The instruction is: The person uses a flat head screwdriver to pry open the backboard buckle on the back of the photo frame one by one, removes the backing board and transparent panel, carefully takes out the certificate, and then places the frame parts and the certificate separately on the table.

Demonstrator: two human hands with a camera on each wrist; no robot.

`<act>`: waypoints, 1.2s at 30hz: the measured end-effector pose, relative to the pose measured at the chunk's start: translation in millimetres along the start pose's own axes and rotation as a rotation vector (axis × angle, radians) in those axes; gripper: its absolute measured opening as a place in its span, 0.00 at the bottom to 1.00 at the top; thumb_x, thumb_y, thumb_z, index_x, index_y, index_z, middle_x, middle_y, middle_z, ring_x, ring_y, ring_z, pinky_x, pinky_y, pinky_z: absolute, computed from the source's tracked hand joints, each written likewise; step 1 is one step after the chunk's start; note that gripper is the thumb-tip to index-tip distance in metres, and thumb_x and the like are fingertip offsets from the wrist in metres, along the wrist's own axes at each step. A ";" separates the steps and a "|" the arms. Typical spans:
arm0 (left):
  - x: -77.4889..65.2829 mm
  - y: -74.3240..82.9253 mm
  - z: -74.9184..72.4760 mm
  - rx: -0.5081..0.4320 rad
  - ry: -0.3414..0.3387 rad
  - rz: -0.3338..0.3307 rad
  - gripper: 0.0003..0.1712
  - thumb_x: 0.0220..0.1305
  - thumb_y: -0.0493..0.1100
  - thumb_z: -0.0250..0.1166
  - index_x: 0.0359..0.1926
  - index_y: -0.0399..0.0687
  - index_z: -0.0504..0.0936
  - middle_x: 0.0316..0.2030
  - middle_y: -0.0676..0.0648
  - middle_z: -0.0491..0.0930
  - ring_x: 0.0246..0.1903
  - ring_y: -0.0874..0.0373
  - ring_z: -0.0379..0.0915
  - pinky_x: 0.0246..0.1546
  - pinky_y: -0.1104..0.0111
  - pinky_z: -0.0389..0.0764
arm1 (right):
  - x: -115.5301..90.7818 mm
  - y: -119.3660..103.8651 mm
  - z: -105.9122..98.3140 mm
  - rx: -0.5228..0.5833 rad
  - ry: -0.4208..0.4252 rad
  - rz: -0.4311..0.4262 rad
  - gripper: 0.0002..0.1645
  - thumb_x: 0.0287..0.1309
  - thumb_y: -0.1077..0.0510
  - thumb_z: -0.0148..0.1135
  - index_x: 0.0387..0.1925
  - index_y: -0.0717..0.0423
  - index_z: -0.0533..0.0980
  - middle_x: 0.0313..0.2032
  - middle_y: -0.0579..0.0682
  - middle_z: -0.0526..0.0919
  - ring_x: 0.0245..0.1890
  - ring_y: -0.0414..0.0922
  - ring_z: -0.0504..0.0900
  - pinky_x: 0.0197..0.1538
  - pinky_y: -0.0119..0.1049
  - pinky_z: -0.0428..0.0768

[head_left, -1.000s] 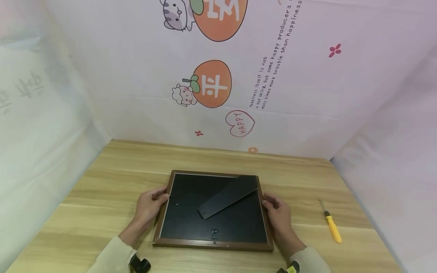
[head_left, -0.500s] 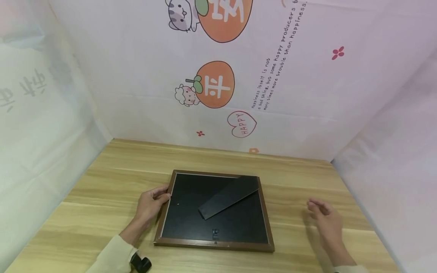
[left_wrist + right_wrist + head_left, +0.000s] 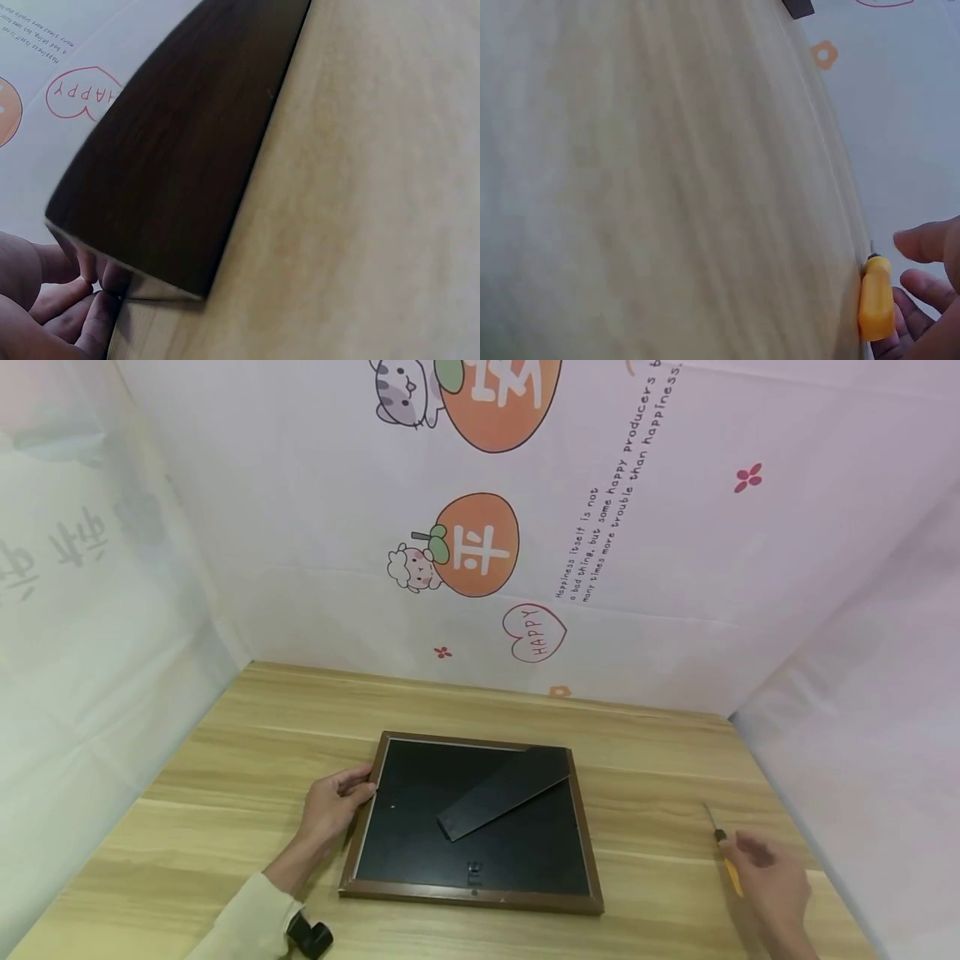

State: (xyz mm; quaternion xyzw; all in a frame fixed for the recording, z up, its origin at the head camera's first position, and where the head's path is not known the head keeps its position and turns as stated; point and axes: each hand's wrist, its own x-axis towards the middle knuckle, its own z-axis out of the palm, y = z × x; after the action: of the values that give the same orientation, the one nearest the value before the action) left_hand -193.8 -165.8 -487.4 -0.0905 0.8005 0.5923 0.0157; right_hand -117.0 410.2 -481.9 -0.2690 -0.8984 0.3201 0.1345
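A brown-rimmed picture frame (image 3: 486,901) lies on the table with its black backing (image 3: 412,827) and folded stand leg (image 3: 502,793) facing up. At its left edge, my left hand (image 3: 330,810) holds the rim, thumb on top; in the left wrist view the fingers (image 3: 96,322) are at the side of the frame (image 3: 165,150). Farther right, a yellow-handled screwdriver (image 3: 731,877) lies with its shaft pointing away. My right hand (image 3: 768,881) is over its handle. In the right wrist view, thumb and fingers are spread about the handle (image 3: 877,304), the thumb apart from it.
The wood-grain table (image 3: 645,777) is bounded by white printed cloth (image 3: 645,643) at the back and on both sides. A black wrist camera (image 3: 311,937) sits on my left wrist, below the frame's left corner.
My right hand has let go of the frame's right edge and moved right to the screwdriver. The left hand stays on the frame, which has not visibly moved on the table.
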 end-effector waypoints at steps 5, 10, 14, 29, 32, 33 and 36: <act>-0.4 0.0 -0.2 -0.005 -0.003 -0.006 0.23 0.66 0.38 0.65 0.60 0.40 0.78 0.55 0.38 0.81 0.53 0.50 0.80 0.48 0.72 0.82 | 1.2 3.8 1.5 -0.040 -0.022 -0.013 0.21 0.59 0.55 0.67 0.51 0.62 0.79 0.37 0.54 0.89 0.23 0.17 0.69 0.41 0.28 0.67; -0.3 -1.6 -0.3 -0.007 -0.005 -0.001 0.22 0.66 0.38 0.64 0.61 0.39 0.78 0.55 0.38 0.81 0.53 0.49 0.80 0.47 0.72 0.82 | 1.2 1.8 1.8 -0.051 -0.048 0.001 0.22 0.59 0.52 0.67 0.51 0.61 0.79 0.36 0.53 0.89 0.24 0.20 0.68 0.49 0.46 0.67; 0.3 -3.8 -0.9 -0.006 -0.012 0.005 0.23 0.66 0.38 0.64 0.61 0.39 0.77 0.55 0.38 0.81 0.53 0.50 0.80 0.47 0.74 0.82 | 2.9 0.1 2.8 -0.079 -0.054 0.003 0.23 0.59 0.51 0.66 0.51 0.61 0.79 0.38 0.55 0.89 0.26 0.25 0.70 0.49 0.50 0.67; 2.4 -3.7 -1.3 -0.009 -0.020 0.012 0.23 0.66 0.38 0.64 0.62 0.39 0.77 0.54 0.38 0.82 0.52 0.52 0.81 0.44 0.78 0.80 | -8.2 -39.9 12.5 0.032 -0.072 -0.179 0.19 0.57 0.55 0.71 0.47 0.62 0.82 0.39 0.58 0.88 0.27 0.18 0.72 0.33 0.20 0.73; 1.7 -3.3 -1.5 -0.006 -0.018 0.013 0.23 0.66 0.39 0.64 0.61 0.39 0.77 0.54 0.38 0.82 0.51 0.52 0.81 0.44 0.78 0.80 | -12.5 -59.6 14.2 0.064 -0.116 -0.203 0.20 0.57 0.51 0.70 0.48 0.60 0.83 0.45 0.59 0.87 0.31 0.16 0.70 0.35 0.18 0.72; 1.8 -3.1 -1.5 -0.005 -0.018 0.013 0.23 0.66 0.39 0.64 0.62 0.39 0.77 0.54 0.39 0.82 0.51 0.52 0.81 0.44 0.78 0.80 | -13.5 -65.8 14.7 0.057 -0.127 -0.217 0.20 0.58 0.49 0.70 0.47 0.58 0.83 0.48 0.59 0.86 0.33 0.14 0.69 0.36 0.17 0.71; 2.6 -3.1 -0.9 -0.008 -0.013 0.008 0.23 0.66 0.39 0.64 0.61 0.40 0.77 0.54 0.39 0.82 0.51 0.52 0.81 0.43 0.78 0.80 | -16.6 -82.4 17.7 0.095 -0.170 -0.235 0.21 0.58 0.46 0.69 0.48 0.56 0.83 0.51 0.55 0.85 0.35 0.14 0.70 0.40 0.15 0.71</act>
State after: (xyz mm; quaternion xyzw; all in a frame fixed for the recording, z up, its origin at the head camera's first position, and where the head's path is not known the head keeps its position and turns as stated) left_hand -195.7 -167.8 -490.4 -0.0837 0.7984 0.5961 0.0184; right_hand -143.5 338.3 -443.1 -0.1271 -0.9157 0.3659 0.1073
